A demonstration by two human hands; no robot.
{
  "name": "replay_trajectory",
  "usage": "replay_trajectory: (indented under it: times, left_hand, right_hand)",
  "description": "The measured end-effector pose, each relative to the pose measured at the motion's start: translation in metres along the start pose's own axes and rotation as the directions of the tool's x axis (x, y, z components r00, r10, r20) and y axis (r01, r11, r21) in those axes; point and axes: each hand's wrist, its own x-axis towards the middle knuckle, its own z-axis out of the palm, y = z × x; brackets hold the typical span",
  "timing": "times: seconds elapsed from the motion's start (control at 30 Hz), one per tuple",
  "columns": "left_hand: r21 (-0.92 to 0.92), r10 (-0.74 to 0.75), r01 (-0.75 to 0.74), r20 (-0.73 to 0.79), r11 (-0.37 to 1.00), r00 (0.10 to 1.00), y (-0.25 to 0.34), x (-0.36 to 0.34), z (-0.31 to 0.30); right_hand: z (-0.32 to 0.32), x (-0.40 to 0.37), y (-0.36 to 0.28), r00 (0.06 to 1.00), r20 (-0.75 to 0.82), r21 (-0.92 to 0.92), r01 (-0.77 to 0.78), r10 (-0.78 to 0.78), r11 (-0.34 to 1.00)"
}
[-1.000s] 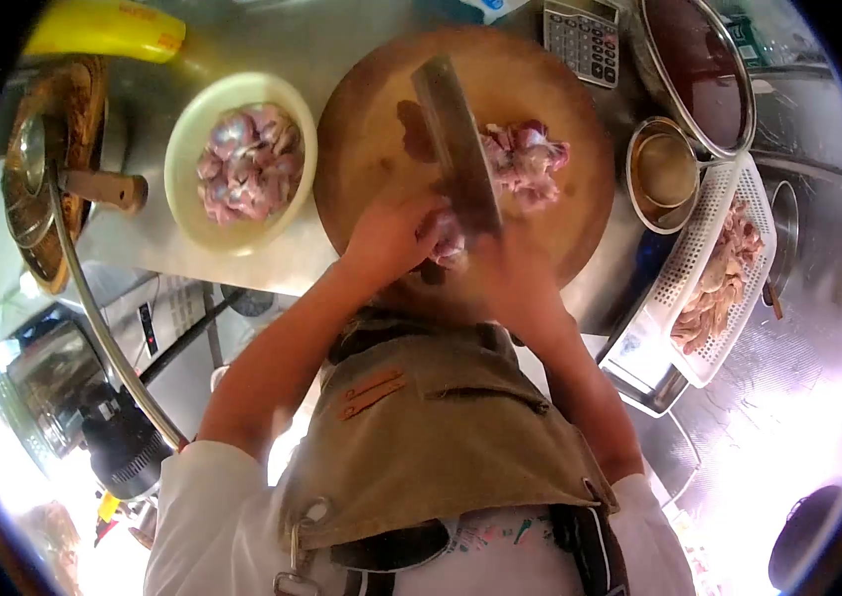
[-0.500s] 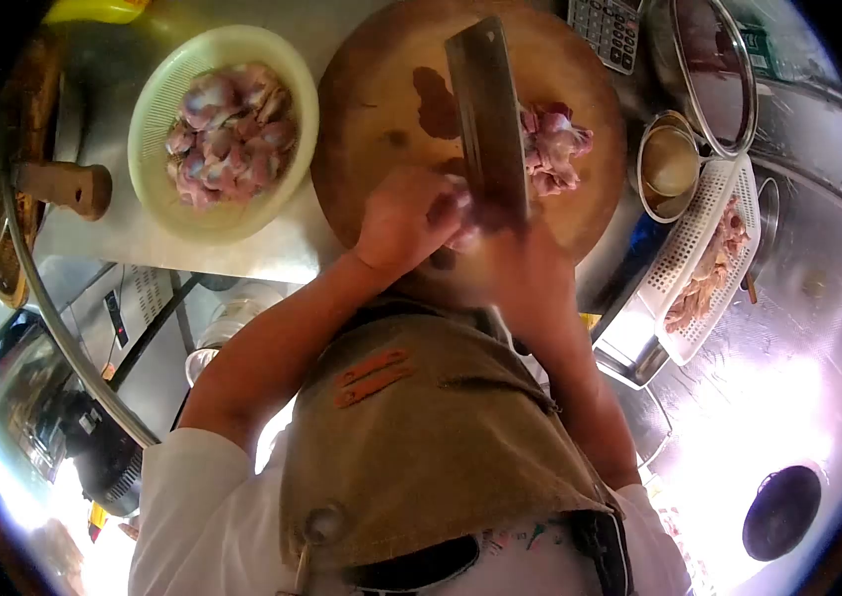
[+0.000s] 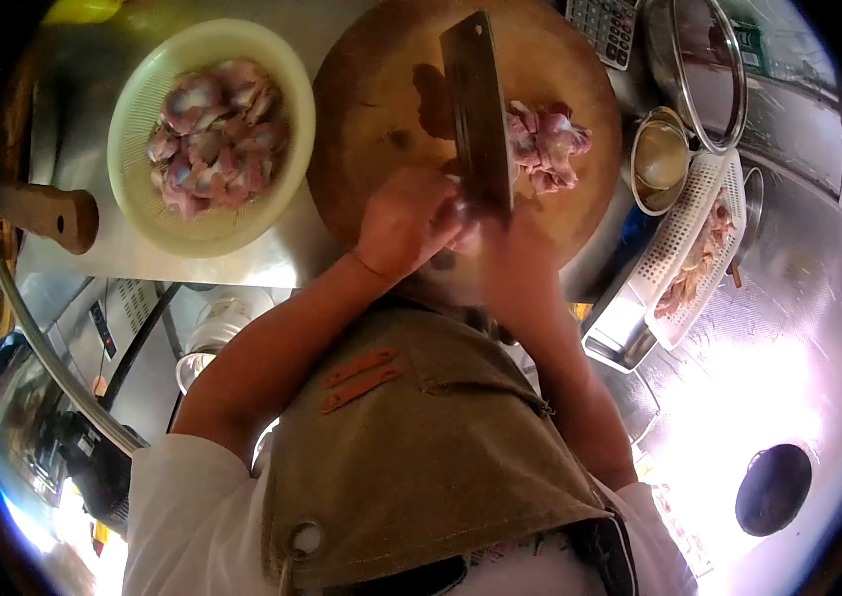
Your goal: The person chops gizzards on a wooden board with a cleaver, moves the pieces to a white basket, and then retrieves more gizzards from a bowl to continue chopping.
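Observation:
My right hand (image 3: 523, 266), smeared by motion, is wrapped round the handle of a cleaver (image 3: 478, 109). The broad blade points away from me across a round wooden chopping board (image 3: 371, 74). Just left of the blade, my left hand (image 3: 403, 223) has its fingers curled over a piece of gizzard (image 3: 464, 234), which is partly hidden by the fingers and the cleaver. On the blade's right side lies a small pile of cut gizzards (image 3: 550, 147). A pale green plastic basket (image 3: 133, 149) with several whole gizzards (image 3: 214, 139) stands left of the board.
Right of the board are a calculator (image 3: 605, 28), a steel bowl (image 3: 694, 70), a small pot with a ladle (image 3: 659, 159) and a white perforated basket (image 3: 654, 278) of meat. A wooden handle (image 3: 58, 217) juts in at the left, beside a hose (image 3: 43, 343).
The whole view has shifted slightly, so the baskets appear a little farther left. The cleaver blade sits closer to the cut pile, and my left hand keeps its grip on the gizzard.

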Motion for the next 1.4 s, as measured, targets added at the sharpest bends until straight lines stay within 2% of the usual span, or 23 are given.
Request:
replay_trajectory:
  times: [0.07,0.13,0.27,0.37,0.4,0.5,0.57,0.6,0.67,0.7,0.77,0.83,0.93,1.03,1.1,1.2,1.3,1.37,1.4]
  left_hand:
    - [0.026,0.017,-0.018,0.042,0.999,0.999,-0.004,0.001,-0.002]
    - [0.003,0.029,-0.029,-0.010,1.000,1.000,-0.003,0.000,-0.001]
    - [-0.040,0.071,-0.075,-0.088,0.996,0.994,-0.006,-0.006,0.004]
    - [-0.012,0.201,-0.201,0.092,0.979,0.975,-0.008,-0.007,-0.003]
    - [0.007,0.215,-0.217,0.102,0.976,0.971,-0.006,-0.009,-0.004]
    - [0.048,0.256,-0.264,0.136,0.963,0.957,-0.005,-0.009,-0.008]
    - [0.033,0.270,-0.280,0.172,0.960,0.947,-0.004,-0.016,-0.012]
    - [0.076,0.188,-0.197,0.107,0.977,0.976,0.000,-0.017,-0.013]
    - [0.134,0.022,-0.017,-0.033,0.991,0.999,0.009,-0.019,-0.017]
    - [0.107,0.018,-0.012,-0.058,0.994,0.998,0.009,-0.020,-0.016]
    - [0.051,0.006,0.000,-0.117,0.999,0.993,0.008,-0.022,-0.014]
    - [0.038,0.029,-0.024,-0.131,0.999,0.991,0.010,-0.018,-0.013]
    - [0.079,0.043,-0.032,-0.138,0.996,0.990,0.010,-0.015,-0.009]
    - [0.092,0.095,-0.083,-0.127,0.992,0.987,-0.001,-0.013,-0.003]
    - [0.080,0.123,-0.113,-0.132,0.990,0.984,-0.004,-0.011,-0.001]
    - [0.079,0.104,-0.094,-0.142,0.992,0.984,-0.002,-0.010,-0.001]
    - [0.099,0.052,-0.044,-0.077,0.994,0.996,0.002,-0.018,-0.001]
    - [0.129,0.034,-0.031,-0.016,0.991,0.999,-0.001,-0.013,-0.003]
    - [0.097,0.050,-0.047,-0.037,0.994,0.998,-0.004,-0.010,-0.005]
  right_hand:
    - [-0.001,-0.007,0.004,0.996,0.062,-0.052,-0.068,0.071,0.996]
    - [0.002,-0.008,0.008,0.994,0.067,-0.051,-0.078,0.081,0.996]
    - [0.019,0.008,0.006,0.996,-0.053,0.035,-0.074,0.075,0.997]
    - [0.024,0.018,0.016,0.990,-0.140,-0.020,-0.035,0.032,0.999]
    - [0.023,0.014,0.019,0.986,-0.164,-0.058,-0.029,0.019,0.998]
    - [0.016,0.016,0.018,0.977,-0.213,0.078,0.002,0.015,0.997]
    - [0.015,0.019,0.019,0.964,-0.256,0.078,-0.052,0.070,0.996]
    - [0.015,0.021,0.020,0.957,-0.274,0.079,-0.076,0.095,0.994]
    - [-0.005,0.015,0.008,0.970,-0.230,0.156,-0.047,0.082,0.987]
    - [-0.013,0.010,0.005,0.976,-0.206,0.190,-0.035,0.075,0.981]
    - [-0.014,-0.004,0.013,0.999,-0.050,-0.016,-0.005,0.005,1.000]
    - [-0.014,-0.011,0.012,0.978,0.131,-0.202,0.184,-0.160,0.962]
    - [-0.004,-0.015,0.001,0.997,0.036,-0.024,0.076,-0.075,0.997]
    - [-0.001,-0.013,0.000,0.991,0.128,-0.146,-0.015,0.034,0.989]
    - [0.000,-0.020,0.005,0.989,0.147,-0.262,0.030,0.009,0.965]
    - [0.003,-0.016,0.010,0.989,0.136,-0.256,0.092,-0.058,0.962]
    - [0.006,-0.001,0.002,0.985,0.148,-0.225,0.121,-0.089,0.967]
    - [0.006,0.004,-0.003,0.987,0.148,-0.230,0.091,-0.057,0.969]
    - [0.006,0.004,-0.005,0.991,0.135,-0.232,0.052,-0.021,0.971]
